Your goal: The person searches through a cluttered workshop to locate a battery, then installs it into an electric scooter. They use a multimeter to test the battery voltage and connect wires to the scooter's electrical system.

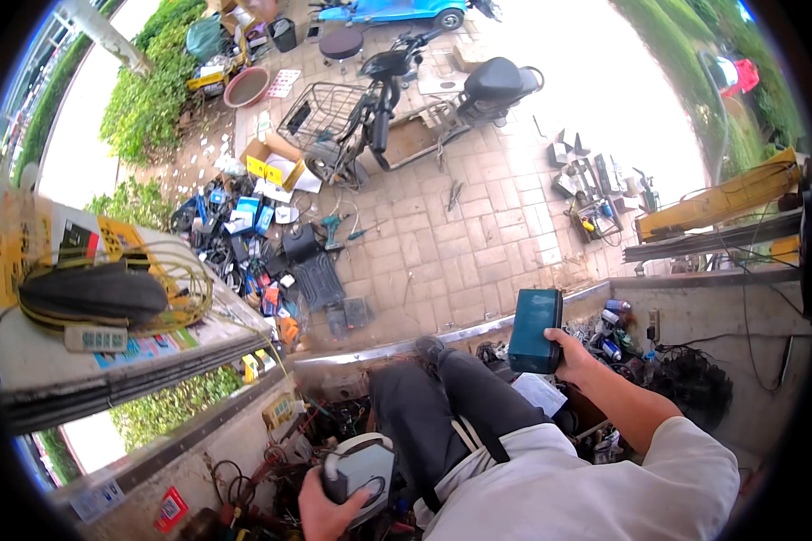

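Note:
My right hand (569,353) grips the lower right side of a dark teal, box-shaped case (534,330), holding it upright in front of my right knee. Down by my left thigh, my left hand (330,507) is closed on a grey-and-white boxy device (366,472) with a dark part at its left side. The fingers are partly hidden by it, and its exact kind does not show. Below the teal case lies a white sheet (539,393) among loose parts.
I sit in a walled bed cluttered with wires and parts. Beyond its metal edge (361,356) an electric scooter (406,108) stands on brick paving. A pile of boxes and tools lies front left, with a teal drill (332,229). Metal parts (595,203) lie at right.

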The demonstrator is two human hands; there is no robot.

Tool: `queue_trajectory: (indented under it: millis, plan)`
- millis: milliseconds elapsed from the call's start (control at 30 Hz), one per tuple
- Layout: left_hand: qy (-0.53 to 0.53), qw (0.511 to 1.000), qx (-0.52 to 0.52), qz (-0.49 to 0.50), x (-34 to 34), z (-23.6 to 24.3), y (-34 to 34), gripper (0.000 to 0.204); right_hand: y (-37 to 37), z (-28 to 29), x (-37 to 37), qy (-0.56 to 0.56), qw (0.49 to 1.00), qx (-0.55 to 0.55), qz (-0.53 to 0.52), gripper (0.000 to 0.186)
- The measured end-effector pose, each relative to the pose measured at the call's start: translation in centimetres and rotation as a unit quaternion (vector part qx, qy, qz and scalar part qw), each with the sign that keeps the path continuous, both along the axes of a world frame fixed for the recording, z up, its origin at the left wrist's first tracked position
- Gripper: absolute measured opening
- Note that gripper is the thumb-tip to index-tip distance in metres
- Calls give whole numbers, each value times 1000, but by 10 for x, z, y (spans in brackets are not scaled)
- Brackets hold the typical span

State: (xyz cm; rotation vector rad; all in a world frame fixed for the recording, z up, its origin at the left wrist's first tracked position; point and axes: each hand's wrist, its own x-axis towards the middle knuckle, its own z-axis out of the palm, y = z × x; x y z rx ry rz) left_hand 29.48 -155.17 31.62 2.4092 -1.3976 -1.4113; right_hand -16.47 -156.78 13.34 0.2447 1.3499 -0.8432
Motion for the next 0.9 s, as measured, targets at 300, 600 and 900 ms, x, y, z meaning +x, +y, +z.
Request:
queue_trajectory:
  millis: [300,600,900]
  plan:
    - [107,984,0,-142,63,-114,-117,66,-60,-27,-39,45,986,-97,-124,43]
    - [273,957,102,-4,18,-391,-284,63,-99,-216,-57,137,959,-17,-248,51]
    - [135,982,-96,96,-27,-434,-376,61,-235,-267,-145,142,966,-13,-214,48]
